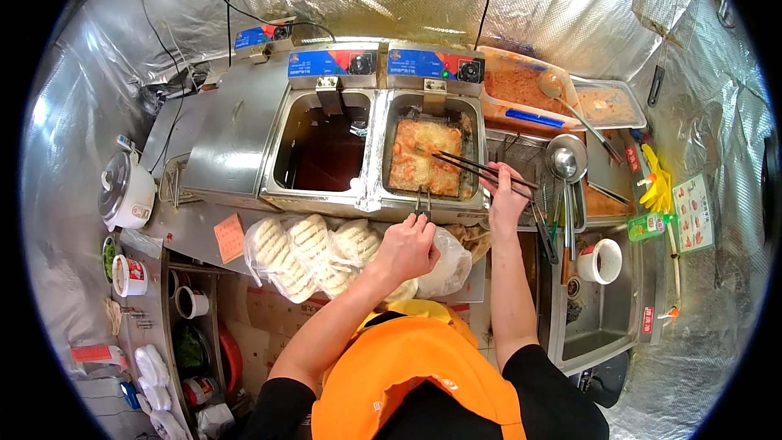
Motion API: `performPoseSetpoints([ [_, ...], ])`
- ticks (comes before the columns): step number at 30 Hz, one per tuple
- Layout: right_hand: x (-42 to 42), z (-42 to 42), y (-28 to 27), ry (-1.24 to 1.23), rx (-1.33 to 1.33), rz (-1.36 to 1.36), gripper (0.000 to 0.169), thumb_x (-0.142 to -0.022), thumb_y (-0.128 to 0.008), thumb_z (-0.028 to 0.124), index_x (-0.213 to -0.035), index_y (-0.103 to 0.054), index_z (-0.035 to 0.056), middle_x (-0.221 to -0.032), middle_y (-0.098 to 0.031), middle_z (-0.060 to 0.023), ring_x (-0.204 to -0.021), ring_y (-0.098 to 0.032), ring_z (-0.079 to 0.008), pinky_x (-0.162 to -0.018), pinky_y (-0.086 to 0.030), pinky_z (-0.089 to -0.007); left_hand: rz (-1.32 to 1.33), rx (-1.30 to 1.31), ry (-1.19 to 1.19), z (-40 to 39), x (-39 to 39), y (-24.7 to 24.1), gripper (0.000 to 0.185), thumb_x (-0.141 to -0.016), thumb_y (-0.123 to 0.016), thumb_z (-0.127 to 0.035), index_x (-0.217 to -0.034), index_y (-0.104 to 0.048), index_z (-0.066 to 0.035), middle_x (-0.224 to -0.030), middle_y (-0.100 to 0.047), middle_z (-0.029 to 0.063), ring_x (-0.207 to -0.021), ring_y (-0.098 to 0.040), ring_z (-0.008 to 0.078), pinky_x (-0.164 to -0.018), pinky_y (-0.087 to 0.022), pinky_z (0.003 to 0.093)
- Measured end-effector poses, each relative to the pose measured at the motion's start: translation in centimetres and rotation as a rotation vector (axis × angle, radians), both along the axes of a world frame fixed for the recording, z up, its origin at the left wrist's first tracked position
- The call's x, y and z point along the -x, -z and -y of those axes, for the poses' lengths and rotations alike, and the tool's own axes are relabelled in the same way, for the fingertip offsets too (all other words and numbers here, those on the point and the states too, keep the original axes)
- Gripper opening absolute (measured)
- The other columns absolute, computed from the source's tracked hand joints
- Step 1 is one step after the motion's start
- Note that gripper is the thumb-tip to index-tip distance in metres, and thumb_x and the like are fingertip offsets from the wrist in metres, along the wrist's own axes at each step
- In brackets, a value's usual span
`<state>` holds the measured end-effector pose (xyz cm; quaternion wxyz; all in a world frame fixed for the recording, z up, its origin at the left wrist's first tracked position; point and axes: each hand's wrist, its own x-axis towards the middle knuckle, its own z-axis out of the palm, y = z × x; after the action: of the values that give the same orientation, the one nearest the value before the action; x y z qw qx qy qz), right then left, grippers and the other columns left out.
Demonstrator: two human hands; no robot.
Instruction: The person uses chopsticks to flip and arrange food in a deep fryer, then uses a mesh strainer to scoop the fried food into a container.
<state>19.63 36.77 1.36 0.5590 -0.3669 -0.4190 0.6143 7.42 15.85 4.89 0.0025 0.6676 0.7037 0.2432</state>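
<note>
My left hand (410,247) grips the black handle (422,215) of a fryer basket at the front rim of the right-hand fryer well (482,153). Inside that basket, several reddish-orange battered pieces (406,162) lie in bubbling oil. My right hand (508,194) holds a pair of dark chopsticks (467,165), whose tips reach into the middle of the food. To the left is a second fryer well (324,150) with dark oil. Bagged pale flatbreads (305,250) with dark grill lines lie in front of the fryers, beside my left forearm.
An orange-tinted tub (519,88) of reddish minced mixture stands behind right, with a ladle (553,85) in it. Two metal ladles (565,159) rest across a wire rack near my right hand. A sink (602,330) lies right, a rice cooker (128,189) far left.
</note>
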Motion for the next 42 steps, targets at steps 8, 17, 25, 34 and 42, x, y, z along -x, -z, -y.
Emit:
performPoseSetpoints([
  [8,-1.6,1.6,-2.8,0.047,-0.115,0.101,0.022,-0.103,-0.057,0.015,-0.108,-0.066,-0.0045,-0.105,-0.072,-0.0152,-0.088,-0.073,-0.0213,-0.07,-0.064,-0.0322,-0.006,0.025,0.017,-0.2,0.1,-0.4,0.017,-0.072,-0.066,-0.013,-0.08,-0.06,0.0,-0.101,-0.071,0.023,-0.091,-0.072,0.0385,-0.073,-0.06,0.0416],
  [17,4.8,0.8,-2.6,-0.113,-0.362,0.498,0.018,-0.101,-0.062,0.016,-0.1,-0.074,0.0013,-0.086,-0.073,-0.004,-0.076,-0.068,-0.0112,-0.066,-0.06,-0.0271,-0.048,-0.154,0.045,-0.5,0.3,0.5,0.016,-0.07,-0.066,-0.014,-0.075,-0.057,-0.002,-0.079,-0.062,0.0162,-0.076,-0.065,0.0326,-0.061,-0.055,0.0405],
  [25,1.4,0.0,-3.3,-0.101,-0.125,0.182,0.021,-0.103,-0.059,0.014,-0.108,-0.067,-0.0044,-0.099,-0.073,-0.0121,-0.089,-0.072,-0.0192,-0.073,-0.063,-0.0314,-0.045,-0.069,0.017,-0.7,0.4,-0.8,0.017,-0.069,-0.066,-0.012,-0.078,-0.057,0.0,-0.09,-0.068,0.019,-0.082,-0.069,0.0357,-0.07,-0.059,0.0401],
  [34,-0.5,2.0,-7.5,-0.122,-0.259,0.321,0.022,-0.102,-0.061,0.017,-0.114,-0.071,0.0004,-0.107,-0.074,-0.01,-0.095,-0.072,-0.0164,-0.074,-0.063,-0.0307,-0.03,-0.077,0.026,-0.4,0.4,-0.1,0.017,-0.07,-0.066,-0.014,-0.075,-0.056,-0.001,-0.084,-0.063,0.0171,-0.081,-0.066,0.0349,-0.065,-0.057,0.0412],
  [42,2.6,-1.6,-0.5,0.004,-0.059,0.13,0.024,-0.103,-0.059,0.017,-0.104,-0.069,-0.005,-0.098,-0.073,-0.0116,-0.085,-0.072,-0.0183,-0.07,-0.062,-0.0303,-0.062,-0.034,0.019,-0.2,0.5,0.0,0.02,-0.072,-0.065,-0.013,-0.084,-0.063,0.003,-0.105,-0.072,0.0242,-0.096,-0.072,0.0377,-0.081,-0.06,0.042],
])
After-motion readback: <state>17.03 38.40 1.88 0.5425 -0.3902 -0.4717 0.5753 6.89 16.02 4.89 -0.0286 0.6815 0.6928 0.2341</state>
